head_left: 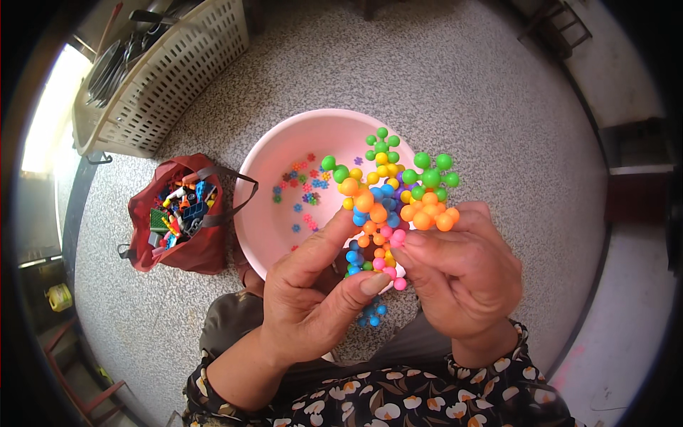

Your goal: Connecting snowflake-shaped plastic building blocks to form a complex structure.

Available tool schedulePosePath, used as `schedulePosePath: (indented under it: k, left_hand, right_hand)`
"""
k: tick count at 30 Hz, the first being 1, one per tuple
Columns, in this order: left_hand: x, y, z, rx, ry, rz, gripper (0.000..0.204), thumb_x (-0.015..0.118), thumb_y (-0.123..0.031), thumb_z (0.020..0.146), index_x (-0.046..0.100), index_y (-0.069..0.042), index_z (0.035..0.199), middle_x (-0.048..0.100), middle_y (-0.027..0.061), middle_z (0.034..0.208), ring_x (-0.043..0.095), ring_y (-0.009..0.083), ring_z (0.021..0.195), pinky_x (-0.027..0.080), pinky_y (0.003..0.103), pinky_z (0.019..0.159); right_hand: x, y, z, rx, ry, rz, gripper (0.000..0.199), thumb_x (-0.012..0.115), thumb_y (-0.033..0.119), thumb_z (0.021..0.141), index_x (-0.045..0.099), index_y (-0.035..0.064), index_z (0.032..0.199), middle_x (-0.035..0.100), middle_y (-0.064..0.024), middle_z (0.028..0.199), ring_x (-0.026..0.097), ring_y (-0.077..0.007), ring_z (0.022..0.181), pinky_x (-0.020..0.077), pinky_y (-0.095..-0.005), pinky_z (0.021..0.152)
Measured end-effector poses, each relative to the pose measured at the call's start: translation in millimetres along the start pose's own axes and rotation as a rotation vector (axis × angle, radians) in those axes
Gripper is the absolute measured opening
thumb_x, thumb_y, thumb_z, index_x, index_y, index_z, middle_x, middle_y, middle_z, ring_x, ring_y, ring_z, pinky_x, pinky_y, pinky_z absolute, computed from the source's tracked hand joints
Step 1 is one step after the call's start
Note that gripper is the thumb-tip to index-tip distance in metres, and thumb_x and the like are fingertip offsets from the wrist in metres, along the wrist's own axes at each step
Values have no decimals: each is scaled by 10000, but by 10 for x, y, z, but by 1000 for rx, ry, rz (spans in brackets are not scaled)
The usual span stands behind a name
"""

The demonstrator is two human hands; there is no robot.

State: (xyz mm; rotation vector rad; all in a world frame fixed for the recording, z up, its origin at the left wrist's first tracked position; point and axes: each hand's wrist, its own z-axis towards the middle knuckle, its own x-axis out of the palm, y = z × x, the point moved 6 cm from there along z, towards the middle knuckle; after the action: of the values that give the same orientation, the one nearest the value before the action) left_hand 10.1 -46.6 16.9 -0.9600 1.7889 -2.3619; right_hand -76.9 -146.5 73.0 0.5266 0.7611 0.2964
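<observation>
Both my hands hold up one cluster of joined plastic ball-shaped connector pieces [384, 203] in green, yellow, orange, blue, purple and pink. My left hand [306, 292] grips its lower left side between thumb and fingers. At the right, my right hand [462, 274] pinches a pink piece [397, 238] at the cluster's side. Blue pieces [373, 313] hang at the bottom. Behind the cluster stands a pink basin [260, 188] with several small loose connector pieces [311, 181] lying on its bottom. The cluster hides part of the basin's right side.
Left of the basin, a red fabric bag [203, 260] full of mixed building blocks [185, 210] stands on the speckled floor [427, 64]. A cream slotted basket [171, 75] with dark utensils is at the far left. A wooden stool [558, 28] is at the far right.
</observation>
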Motion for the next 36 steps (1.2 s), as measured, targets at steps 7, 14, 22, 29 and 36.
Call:
schedulePosePath:
  k: [7, 14, 22, 29, 36]
  left_hand:
    - [-18, 40, -25, -31, -25, -24, 556, 564, 33, 807, 289, 86, 1287, 447, 197, 1241, 446, 225, 1138, 358, 345, 956]
    - [-36, 57, -40, -74, -13, 5, 567, 561, 55, 800, 284, 74, 1295, 431, 203, 1255, 438, 225, 1146, 358, 344, 957]
    - [-41, 81, -25, 12, -13, -28, 586, 572, 57, 791, 287, 49, 1304, 404, 185, 1286, 418, 213, 1165, 350, 348, 967]
    - [-100, 110, 71, -150, -58, -325, 538, 592, 19, 791, 356, 33, 1275, 447, 139, 1256, 449, 202, 1140, 374, 344, 953]
    - [-78, 147, -2, -459, 14, -498, 468, 607, -29, 792, 427, 42, 1218, 554, 171, 1112, 583, 204, 955, 486, 298, 799]
  right_hand:
    - [18, 15, 3, -10, -29, 9, 245, 730, -13, 596, 640, 38, 818, 626, -28, 731, 548, -159, 590, 411, -267, 558]
    - [38, -5, -12, 22, 25, -4, 268, 735, -3, 583, 646, 42, 832, 617, -31, 728, 554, -173, 614, 424, -282, 569]
    - [47, 13, -31, 118, 14, 22, 280, 739, 17, 587, 651, 81, 844, 619, -26, 764, 571, -189, 685, 459, -302, 615]
    - [-45, -15, 41, 167, 4, 162, 235, 717, 11, 647, 630, 38, 863, 626, -61, 800, 582, -208, 705, 474, -293, 678]
    - [98, -539, -86, 665, 134, 1087, 773, 795, 131, 574, 405, -23, 1224, 459, -114, 1203, 418, -192, 1141, 342, -357, 946]
